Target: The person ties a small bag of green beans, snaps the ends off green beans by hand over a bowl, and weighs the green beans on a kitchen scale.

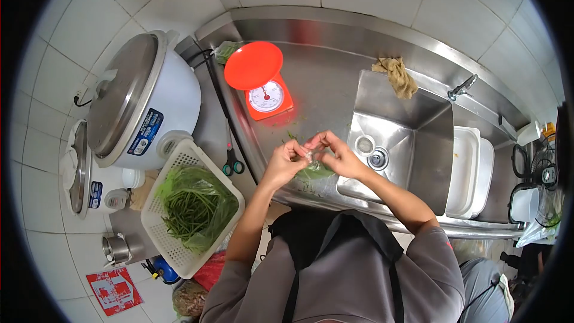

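Observation:
Over the steel counter, both my hands meet at the gathered top of a small clear plastic bag with something green inside. My left hand pinches the bag's neck, its fingers closed. Close against it, my right hand has its fingers bent and closed on the same plastic. Just beyond them stands an orange kitchen scale with a round dial and a wide orange pan. Green scraps lie on the counter around the bag. The bag's bottom rests close to or on the counter; I cannot tell which.
To the left, a white basket holds long green vegetables in a plastic bag. Scissors lie beside it, near large rice cookers. A sink with a brown cloth on its rim is at right, beside white trays.

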Action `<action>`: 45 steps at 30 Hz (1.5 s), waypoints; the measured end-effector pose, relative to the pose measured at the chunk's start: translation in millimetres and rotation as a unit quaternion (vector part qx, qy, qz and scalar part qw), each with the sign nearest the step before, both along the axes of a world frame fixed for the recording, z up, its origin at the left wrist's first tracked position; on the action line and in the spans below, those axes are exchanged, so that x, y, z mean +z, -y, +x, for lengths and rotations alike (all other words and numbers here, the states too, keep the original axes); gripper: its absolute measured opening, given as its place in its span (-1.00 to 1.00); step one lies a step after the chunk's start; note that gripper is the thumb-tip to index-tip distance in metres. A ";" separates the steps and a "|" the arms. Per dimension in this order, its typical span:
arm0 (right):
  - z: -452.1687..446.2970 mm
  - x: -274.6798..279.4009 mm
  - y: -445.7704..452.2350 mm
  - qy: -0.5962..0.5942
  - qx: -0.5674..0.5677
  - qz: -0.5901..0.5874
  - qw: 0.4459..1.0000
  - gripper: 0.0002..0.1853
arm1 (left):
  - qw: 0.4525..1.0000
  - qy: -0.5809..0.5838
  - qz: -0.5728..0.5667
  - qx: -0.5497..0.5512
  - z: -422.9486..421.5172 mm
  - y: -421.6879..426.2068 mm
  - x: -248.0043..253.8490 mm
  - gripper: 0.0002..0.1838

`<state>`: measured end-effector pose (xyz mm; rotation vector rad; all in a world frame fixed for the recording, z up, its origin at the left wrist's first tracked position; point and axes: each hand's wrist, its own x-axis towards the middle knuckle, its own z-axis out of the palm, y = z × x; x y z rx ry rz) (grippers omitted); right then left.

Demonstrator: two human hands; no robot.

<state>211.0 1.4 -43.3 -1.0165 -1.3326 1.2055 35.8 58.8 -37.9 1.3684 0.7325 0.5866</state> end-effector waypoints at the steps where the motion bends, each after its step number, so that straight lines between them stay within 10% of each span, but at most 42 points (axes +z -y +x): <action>1: 4.5 2.7 -3.1 0.007 0.013 -0.024 1.000 -0.76 | 0.998 -0.025 0.048 0.021 1.6 2.8 0.0 -0.87; 10: 20.8 -10.7 -27.3 0.035 0.135 -0.103 0.985 -0.73 | 0.866 -0.094 0.470 0.145 17.6 24.0 -8.5 -0.85; 23: 29.4 5.8 -34.9 0.129 0.185 -0.139 0.964 -0.80 | 0.876 -0.054 0.453 0.155 13.1 21.4 -26.0 -0.89; 26: 23.5 6.6 -33.1 0.375 0.003 0.280 0.883 -0.84 | 0.873 -0.057 0.456 0.164 12.3 18.5 -29.3 -0.89; 32: -31.7 -29.9 4.1 0.186 -0.234 0.044 0.953 -0.89 | 0.854 -0.033 0.462 0.238 36.0 15.2 -61.5 -0.83; 45: -48.2 -66.7 -7.3 0.288 -0.367 0.161 0.870 -0.93 | 0.822 -0.092 0.490 0.273 42.9 7.5 -89.2 -0.85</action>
